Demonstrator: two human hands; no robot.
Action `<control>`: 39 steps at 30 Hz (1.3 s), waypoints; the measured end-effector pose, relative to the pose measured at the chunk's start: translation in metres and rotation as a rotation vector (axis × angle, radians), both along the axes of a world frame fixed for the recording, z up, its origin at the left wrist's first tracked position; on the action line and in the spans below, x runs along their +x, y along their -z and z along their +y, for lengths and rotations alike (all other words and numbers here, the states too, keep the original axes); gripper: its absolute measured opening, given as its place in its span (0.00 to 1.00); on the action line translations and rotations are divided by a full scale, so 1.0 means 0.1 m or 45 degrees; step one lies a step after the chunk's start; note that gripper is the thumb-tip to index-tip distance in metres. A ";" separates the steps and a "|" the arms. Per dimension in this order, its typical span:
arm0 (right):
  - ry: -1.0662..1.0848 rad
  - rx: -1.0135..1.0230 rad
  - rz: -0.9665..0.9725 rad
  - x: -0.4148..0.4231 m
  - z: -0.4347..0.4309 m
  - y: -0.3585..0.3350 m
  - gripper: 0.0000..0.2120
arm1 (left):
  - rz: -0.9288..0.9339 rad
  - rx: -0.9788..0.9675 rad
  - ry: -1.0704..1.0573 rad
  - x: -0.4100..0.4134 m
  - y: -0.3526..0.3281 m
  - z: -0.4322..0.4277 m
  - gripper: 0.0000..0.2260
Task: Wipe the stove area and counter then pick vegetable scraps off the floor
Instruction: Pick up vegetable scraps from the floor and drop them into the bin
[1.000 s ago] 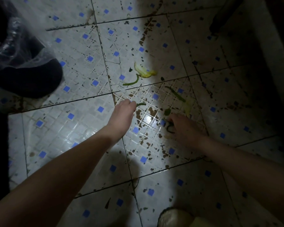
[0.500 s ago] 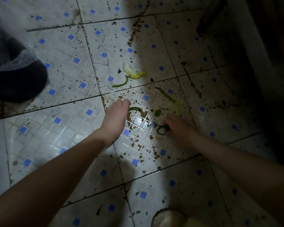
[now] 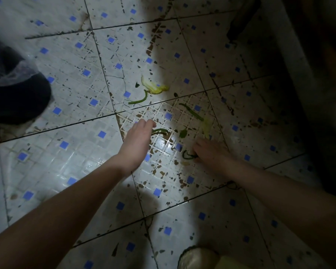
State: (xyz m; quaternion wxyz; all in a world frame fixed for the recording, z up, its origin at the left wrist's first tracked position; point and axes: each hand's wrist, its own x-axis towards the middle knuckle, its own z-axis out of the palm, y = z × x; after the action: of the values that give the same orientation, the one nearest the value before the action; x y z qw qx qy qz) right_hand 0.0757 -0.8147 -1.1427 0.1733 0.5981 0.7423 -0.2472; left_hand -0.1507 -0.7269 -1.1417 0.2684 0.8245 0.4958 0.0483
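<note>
**As both hands reach down to the tiles, scraps lie scattered on the floor**

While the person bends over, both bare forearms stretch down to the floor (image 3: 66, 123), which has white tiles with small blue squares and many brown spots.

Left hand (image 3: 136, 144): back up, fingers side by side and loosely bent, tips down at the tile. Nothing seen in its grasp. A curled green strip (image 3: 160, 131) lies just beside the fingertips; whether it touches them is unclear.

Right hand (image 3: 211, 152): in shadow, fingers down at a dark green curl (image 3: 187, 155). Fingers meet the curl, but cannot tell if they pinch it or only touch it.

Other scraps, all on the floor:
- small green piece (image 3: 182, 133) between the two hands, slightly beyond them
- long green strip (image 3: 192, 113) beyond the right hand, with a pale yellow-green strip (image 3: 206, 127) at its near end
- yellow peel (image 3: 153, 87) farther out, well apart from both hands
- curved green strip (image 3: 140, 99) just beside the peel
- tiny dark green bit (image 3: 137, 85) just left of the peel

Left edge: a black rounded container (image 3: 17, 98) with clear plastic over its top. Bottom edge: a pale rounded object (image 3: 198, 257), only partly in frame. The right side is too dark to read.
</note>
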 end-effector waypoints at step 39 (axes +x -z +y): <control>0.789 0.110 0.420 -0.35 -0.13 -0.10 0.17 | -0.023 0.056 -0.002 -0.17 0.01 -0.04 0.21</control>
State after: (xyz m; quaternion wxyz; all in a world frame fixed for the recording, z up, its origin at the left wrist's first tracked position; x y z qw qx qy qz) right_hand 0.0409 -0.8272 -1.1329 -0.0577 0.7539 0.5532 -0.3497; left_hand -0.1675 -0.7310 -1.1423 0.2546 0.8294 0.4927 0.0670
